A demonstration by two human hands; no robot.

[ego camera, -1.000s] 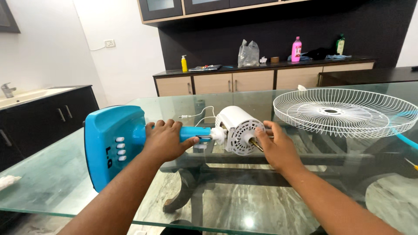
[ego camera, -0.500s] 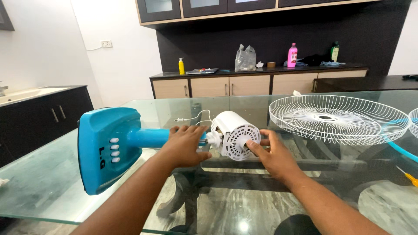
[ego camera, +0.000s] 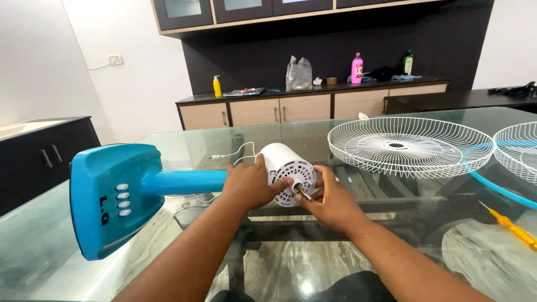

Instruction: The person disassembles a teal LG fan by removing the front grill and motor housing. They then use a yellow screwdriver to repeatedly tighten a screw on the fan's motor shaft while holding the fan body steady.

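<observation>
A table fan lies on its side on the glass table (ego camera: 168,268). Its blue base (ego camera: 112,198) with white buttons faces me at the left, and a blue neck (ego camera: 184,182) leads to the white motor housing (ego camera: 285,168). My left hand (ego camera: 251,182) grips the housing where the neck joins it. My right hand (ego camera: 330,198) holds the housing's front face, fingers around the metal shaft (ego camera: 304,193) that sticks out toward me. A white cord (ego camera: 232,155) trails behind the motor.
A white wire fan grille (ego camera: 408,145) lies flat to the right, a second grille with a blue rim (ego camera: 514,154) past it. A yellow screwdriver (ego camera: 512,226) rests near the right edge. Behind stand cabinets with bottles and a dark counter at left.
The fan has shifted slightly left and nearer. My right hand has moved from the housing's side onto its front face at the shaft. My left hand keeps its grip.
</observation>
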